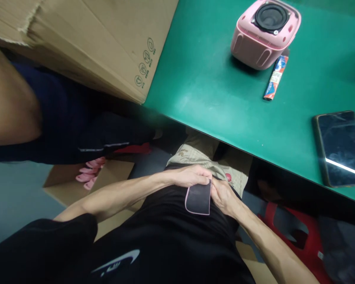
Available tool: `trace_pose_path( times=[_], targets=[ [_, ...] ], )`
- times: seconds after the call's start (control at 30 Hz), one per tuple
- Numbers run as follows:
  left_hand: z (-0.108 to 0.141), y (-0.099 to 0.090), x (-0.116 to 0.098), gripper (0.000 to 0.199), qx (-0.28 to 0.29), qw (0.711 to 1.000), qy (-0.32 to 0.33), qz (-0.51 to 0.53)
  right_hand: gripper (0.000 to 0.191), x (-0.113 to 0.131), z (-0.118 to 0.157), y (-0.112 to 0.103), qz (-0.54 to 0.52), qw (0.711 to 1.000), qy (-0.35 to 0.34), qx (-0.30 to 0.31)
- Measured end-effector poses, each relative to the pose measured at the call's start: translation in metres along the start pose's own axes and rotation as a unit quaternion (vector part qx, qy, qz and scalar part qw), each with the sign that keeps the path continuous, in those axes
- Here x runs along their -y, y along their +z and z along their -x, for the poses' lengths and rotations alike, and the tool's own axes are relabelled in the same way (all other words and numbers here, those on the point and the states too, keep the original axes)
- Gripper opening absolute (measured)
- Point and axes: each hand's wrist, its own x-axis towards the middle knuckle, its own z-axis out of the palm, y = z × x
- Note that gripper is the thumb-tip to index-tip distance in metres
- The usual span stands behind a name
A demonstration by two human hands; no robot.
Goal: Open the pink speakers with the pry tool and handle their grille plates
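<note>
Low in front of my body, over my lap, both hands are closed on a thin dark panel point(198, 199) with a pink edge and rounded corners. My left hand point(192, 175) pinches its upper edge, with the thumb lying across the top. At the panel's upper right side is my right hand point(225, 195), its fingers curled against it. The two hands touch or nearly touch at the fingertips. Beyond them on the green table point(207, 83) stands a pink box-shaped speaker point(257, 43) with a round black cone facing up.
A strip-shaped colored packet point(275, 78) lies beside the speaker, and a phone point(341, 148) at the right. A large cardboard box point(106, 43) overhangs the table's left side. Another person's arm point(12, 98) is at far left. Below are a carton point(62, 183) of pink parts and a red stool point(301, 228).
</note>
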Motion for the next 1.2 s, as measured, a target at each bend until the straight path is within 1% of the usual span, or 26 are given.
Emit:
trace_pose_path(
  times=[0.07, 0.13, 0.2, 0.3, 0.4, 0.5, 0.6, 0.73, 0.83, 1.03, 1.2],
  targets=[
    [-0.0006, -0.0008, 0.0006, 0.032, 0.012, 1.0, 0.011, 0.003, 0.025, -0.0002, 0.0001, 0.0012, -0.003, 1.0, -0.006, -0.005],
    [-0.0015, -0.0017, 0.0013, 0.035, 0.019, 1.0, 0.017, 0.014, 0.027, 0.0001, 0.0005, 0.0025, -0.029, 0.999, -0.009, -0.019],
    [-0.0027, -0.0025, 0.0021, 0.037, 0.024, 0.999, 0.013, 0.035, 0.029, 0.0004, 0.0009, 0.0038, -0.057, 0.998, -0.005, -0.037],
    [-0.004, -0.004, 0.0029, 0.036, 0.031, 0.997, -0.006, 0.067, 0.029, 0.0002, 0.0011, 0.0052, -0.068, 0.997, 0.009, -0.048],
    [-0.0048, -0.0059, 0.0025, 0.034, 0.033, 0.998, -0.012, 0.045, 0.028, -0.0004, 0.0004, 0.0054, -0.068, 0.997, 0.026, -0.037],
    [-0.0052, -0.0069, 0.0021, 0.034, 0.039, 0.999, 0.008, 0.01, 0.028, 0.0004, -0.0003, 0.004, -0.067, 0.997, 0.037, -0.024],
    [-0.004, -0.0056, 0.0028, 0.035, 0.045, 0.999, 0.025, -0.006, 0.026, 0.0033, -0.0001, 0.0006, -0.048, 0.998, 0.035, 0.002],
    [-0.0002, -0.0022, 0.0056, 0.037, 0.033, 0.999, 0.013, 0.003, 0.024, 0.0061, 0.0012, -0.0031, -0.008, 0.999, 0.025, 0.038],
    [0.0014, -0.0024, 0.0069, 0.037, 0.029, 0.999, 0.013, -0.001, 0.024, 0.0052, 0.001, -0.0023, -0.016, 0.999, 0.025, 0.035],
    [-0.001, -0.0072, 0.0024, 0.034, 0.054, 0.997, 0.045, -0.031, 0.026, 0.0018, -0.0006, 0.0023, -0.06, 0.997, 0.052, 0.022],
    [-0.0025, -0.0076, -0.0007, 0.033, 0.059, 0.997, 0.038, -0.036, 0.03, 0.0021, -0.0002, 0.0023, -0.055, 0.997, 0.055, 0.02]
  ],
)
